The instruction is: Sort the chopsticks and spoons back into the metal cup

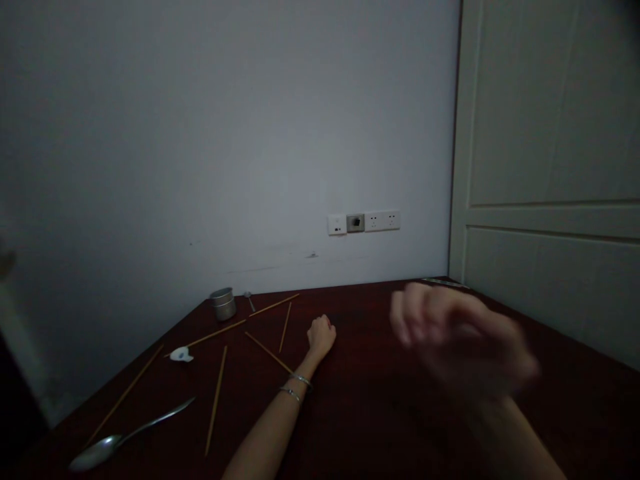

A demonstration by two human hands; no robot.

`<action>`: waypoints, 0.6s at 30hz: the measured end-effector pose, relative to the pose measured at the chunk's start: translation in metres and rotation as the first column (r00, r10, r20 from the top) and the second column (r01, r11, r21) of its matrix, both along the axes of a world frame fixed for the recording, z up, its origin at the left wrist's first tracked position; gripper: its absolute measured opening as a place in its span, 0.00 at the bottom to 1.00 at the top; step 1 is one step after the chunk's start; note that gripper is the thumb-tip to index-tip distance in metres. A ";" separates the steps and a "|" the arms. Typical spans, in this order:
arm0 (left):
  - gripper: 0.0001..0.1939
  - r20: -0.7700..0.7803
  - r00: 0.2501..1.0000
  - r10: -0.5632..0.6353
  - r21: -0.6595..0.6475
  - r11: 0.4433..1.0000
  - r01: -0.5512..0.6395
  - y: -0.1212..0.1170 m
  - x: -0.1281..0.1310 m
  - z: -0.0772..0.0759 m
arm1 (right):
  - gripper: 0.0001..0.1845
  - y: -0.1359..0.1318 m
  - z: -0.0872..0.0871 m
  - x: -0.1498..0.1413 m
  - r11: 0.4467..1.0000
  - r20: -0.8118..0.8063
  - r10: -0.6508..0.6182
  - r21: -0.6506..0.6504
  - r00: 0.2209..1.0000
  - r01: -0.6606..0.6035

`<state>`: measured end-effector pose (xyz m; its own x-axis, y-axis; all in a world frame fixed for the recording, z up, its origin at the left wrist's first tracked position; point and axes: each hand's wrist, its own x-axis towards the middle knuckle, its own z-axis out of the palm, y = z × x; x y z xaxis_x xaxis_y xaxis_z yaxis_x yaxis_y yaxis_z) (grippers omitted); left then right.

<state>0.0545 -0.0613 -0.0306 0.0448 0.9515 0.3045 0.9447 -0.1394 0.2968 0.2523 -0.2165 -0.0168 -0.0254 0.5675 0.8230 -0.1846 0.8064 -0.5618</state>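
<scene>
My left hand (321,337) rests on the dark red table as a closed fist, with nothing showing in it. Two thin bracelets (296,387) circle that wrist. Close to the left forearm lies a wooden chopstick (270,352), whose near end reaches the wrist; another chopstick (285,327) is just left of the fist. My right hand (460,333) is raised over the right side of the table, blurred by motion. Its fingers are loosely bent, a gap shows beneath them, and I see nothing held.
Several more chopsticks (216,400) lie scattered at left. A large metal spoon (100,452) is at the near left, a small white piece with a blue mark (181,355) behind it. A metal cup (223,304) and small spoon (249,300) stand near the wall with sockets (383,221).
</scene>
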 end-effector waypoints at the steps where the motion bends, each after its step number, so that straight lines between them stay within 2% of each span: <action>1: 0.08 -0.006 1.000 0.016 0.028 0.999 -0.016 0.000 0.000 0.000 | 0.14 0.013 0.050 -0.014 0.997 0.048 -0.071 -0.019 0.996 0.072; 2: 0.09 -0.013 0.999 0.032 0.054 0.998 -0.032 -0.001 0.000 0.000 | 0.13 0.026 0.088 -0.027 0.979 0.160 -0.188 -0.052 0.969 0.199; 3: 0.11 -0.020 0.999 0.043 0.075 0.996 -0.041 -0.001 0.000 0.000 | 0.12 0.038 0.111 -0.037 0.940 0.275 -0.307 -0.060 0.911 0.335; 4: 0.13 -0.029 0.998 0.049 0.088 0.995 -0.046 -0.001 0.001 0.000 | 0.11 0.052 0.119 -0.044 0.886 0.395 -0.404 -0.055 0.825 0.460; 5: 0.14 -0.040 0.998 0.049 0.091 0.995 -0.045 0.000 0.002 -0.001 | 0.12 0.065 0.114 -0.048 0.823 0.514 -0.465 -0.049 0.721 0.566; 6: 0.16 -0.055 0.997 0.045 0.088 0.995 -0.040 0.000 0.002 -0.002 | 0.14 0.079 0.100 -0.049 0.763 0.622 -0.484 -0.044 0.616 0.645; 8: 0.18 -0.091 0.995 0.032 0.070 0.997 -0.026 0.002 0.004 -0.004 | 0.19 0.106 0.058 -0.045 0.673 0.780 -0.463 0.001 0.421 0.739; 11: 0.18 -0.138 0.990 0.005 0.033 0.999 -0.001 0.004 0.004 -0.008 | 0.21 0.134 0.003 -0.033 0.629 0.898 -0.398 0.117 0.190 0.768; 12: 0.18 -0.146 0.989 -0.004 0.029 1.000 0.008 0.004 0.004 -0.009 | 0.21 0.139 -0.008 -0.029 0.608 0.909 -0.392 0.138 0.144 0.782; 14: 0.17 -0.158 0.987 -0.014 0.039 0.999 0.020 0.005 0.004 -0.010 | 0.21 0.144 -0.020 -0.025 0.584 0.919 -0.380 0.150 0.105 0.798; 18: 0.17 -0.172 0.985 -0.003 0.061 0.998 0.014 0.005 0.004 -0.011 | 0.21 0.146 -0.025 -0.023 0.580 0.916 -0.390 0.165 0.094 0.798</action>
<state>0.0590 -0.0565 -0.0419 0.1090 0.9304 0.3500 0.9796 -0.1604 0.1211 0.2296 -0.0707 -0.0415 -0.0396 0.9277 0.3711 0.9606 0.1376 -0.2415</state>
